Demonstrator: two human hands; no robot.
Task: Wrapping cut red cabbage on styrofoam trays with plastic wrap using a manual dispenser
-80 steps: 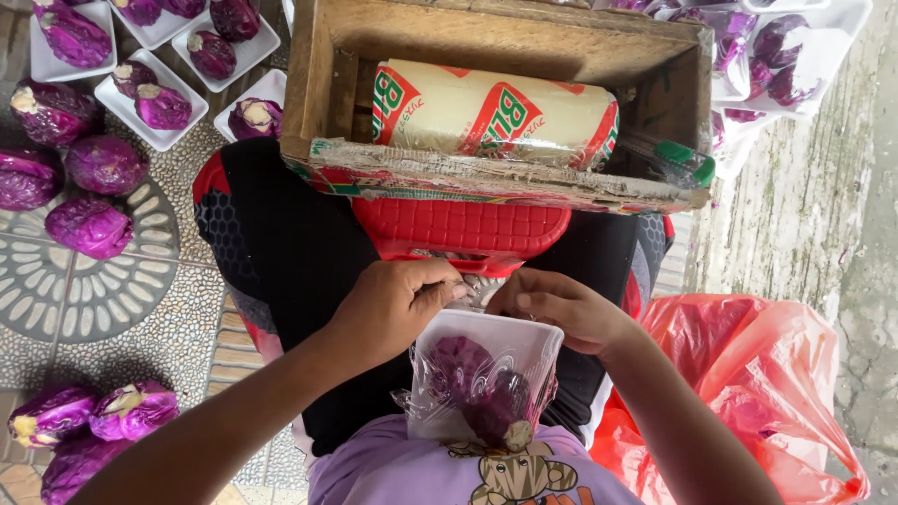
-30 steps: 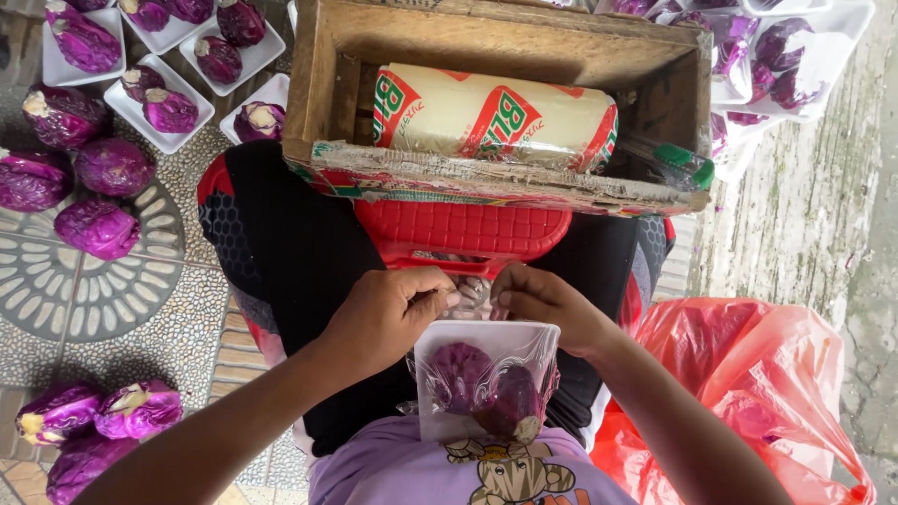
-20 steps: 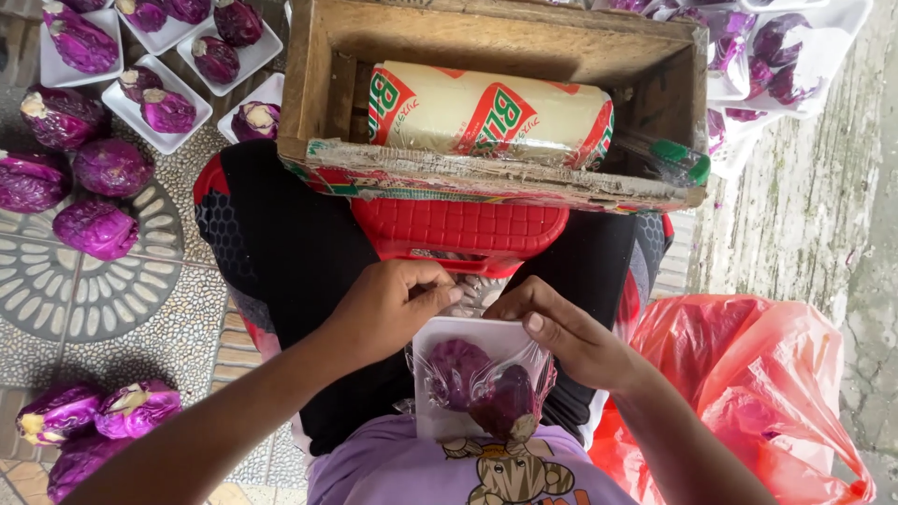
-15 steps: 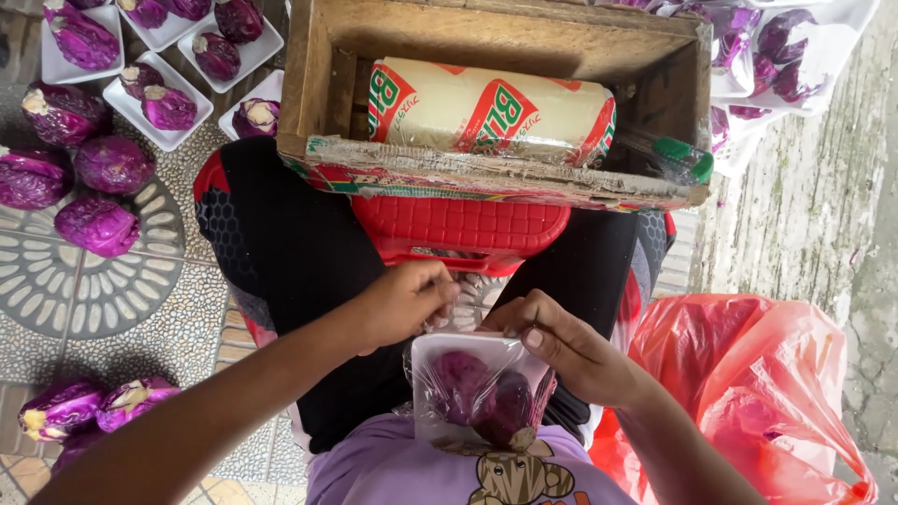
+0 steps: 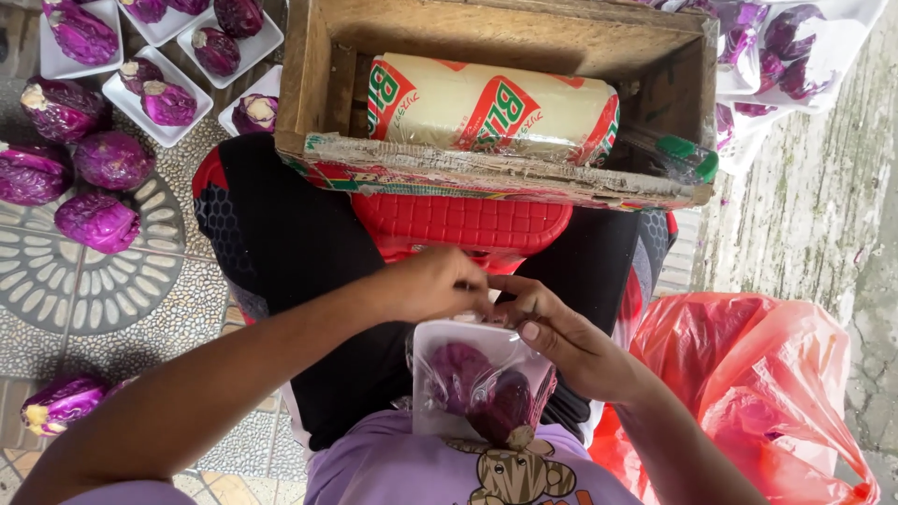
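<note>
A white foam tray (image 5: 438, 339) with purple cabbage pieces (image 5: 479, 393) sits on my lap, covered in clear plastic film. My left hand (image 5: 432, 283) pinches the film at the tray's far edge. My right hand (image 5: 561, 337) holds the tray's right side, thumb pressed on the film on top. In front of my knees a wooden crate (image 5: 309, 84) holds a large roll of plastic wrap (image 5: 491, 108).
A red plastic stool (image 5: 458, 223) stands under the crate. A red plastic bag (image 5: 748, 374) lies at the right. Loose purple cabbages (image 5: 98, 187) and filled white trays (image 5: 159, 93) lie on the patterned floor at left; wrapped trays (image 5: 795, 47) are at the top right.
Both hands have kept working the film over the tray. The right hand has slid from the tray's far edge down to its right side, and the tray has tilted slightly.
</note>
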